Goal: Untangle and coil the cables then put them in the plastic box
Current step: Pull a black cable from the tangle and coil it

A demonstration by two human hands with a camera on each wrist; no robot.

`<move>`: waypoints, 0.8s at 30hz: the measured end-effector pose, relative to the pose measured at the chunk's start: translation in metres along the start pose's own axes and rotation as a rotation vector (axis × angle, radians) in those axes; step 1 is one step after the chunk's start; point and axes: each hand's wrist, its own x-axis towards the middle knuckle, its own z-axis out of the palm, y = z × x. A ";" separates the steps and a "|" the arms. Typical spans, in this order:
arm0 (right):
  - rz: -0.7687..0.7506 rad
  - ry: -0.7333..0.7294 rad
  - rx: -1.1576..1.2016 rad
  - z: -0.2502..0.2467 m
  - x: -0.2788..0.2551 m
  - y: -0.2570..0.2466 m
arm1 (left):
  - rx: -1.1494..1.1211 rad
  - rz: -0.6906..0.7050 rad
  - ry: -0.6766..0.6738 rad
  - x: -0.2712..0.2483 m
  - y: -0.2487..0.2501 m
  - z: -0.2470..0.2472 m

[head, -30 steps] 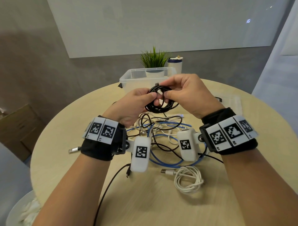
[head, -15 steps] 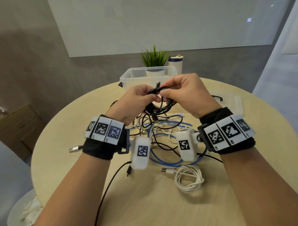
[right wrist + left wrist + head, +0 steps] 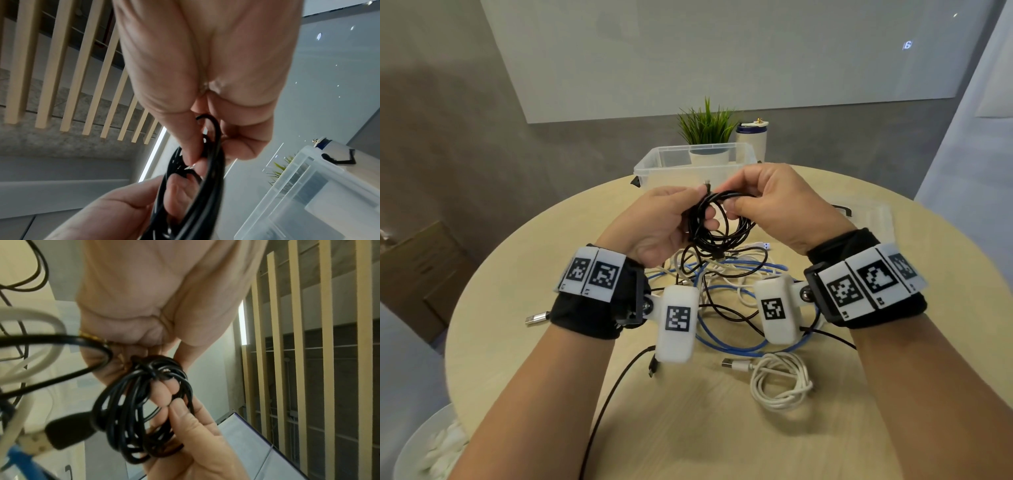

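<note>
Both hands grasp the black coil (image 3: 719,219) above the table's (image 3: 893,428) middle, left hand (image 3: 657,224) and right hand (image 3: 774,202) level; box (image 3: 654,164) lies straight ahead at the far edge.

We see our right hand (image 3: 205,78) from below, thumb and fingers pinching the top of a coiled black cable (image 3: 197,186). Our left hand (image 3: 123,211) grips the coil's lower loops. At lower right stands a clear plastic box (image 3: 320,194), with a green plant (image 3: 281,167) and a white bottle (image 3: 333,146) behind it.
</note>
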 end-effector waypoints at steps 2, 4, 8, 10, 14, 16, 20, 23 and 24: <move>0.022 -0.041 -0.003 0.000 0.000 0.000 | -0.012 -0.017 0.032 0.000 0.000 0.000; 0.041 -0.062 -0.007 0.002 -0.001 0.000 | 0.001 -0.016 0.074 0.000 0.000 0.001; 0.043 -0.092 0.007 0.003 -0.002 -0.002 | 0.038 -0.009 0.200 0.003 -0.003 0.003; 0.048 -0.119 0.003 0.004 -0.002 -0.003 | 0.056 -0.010 0.258 0.005 -0.005 0.003; 0.060 -0.151 -0.015 0.003 -0.003 -0.004 | 0.031 0.023 0.373 0.009 -0.008 0.005; 0.069 -0.138 -0.022 0.002 -0.002 -0.004 | -0.015 0.097 0.388 0.009 -0.007 0.007; 0.083 -0.039 -0.063 0.000 -0.001 -0.002 | 0.026 0.231 0.251 0.006 -0.006 0.007; 0.096 0.014 -0.152 -0.002 0.001 0.002 | 0.141 0.221 0.104 0.002 -0.006 0.005; 0.107 0.024 -0.160 -0.002 0.001 0.003 | 0.166 0.218 0.067 0.000 -0.005 0.005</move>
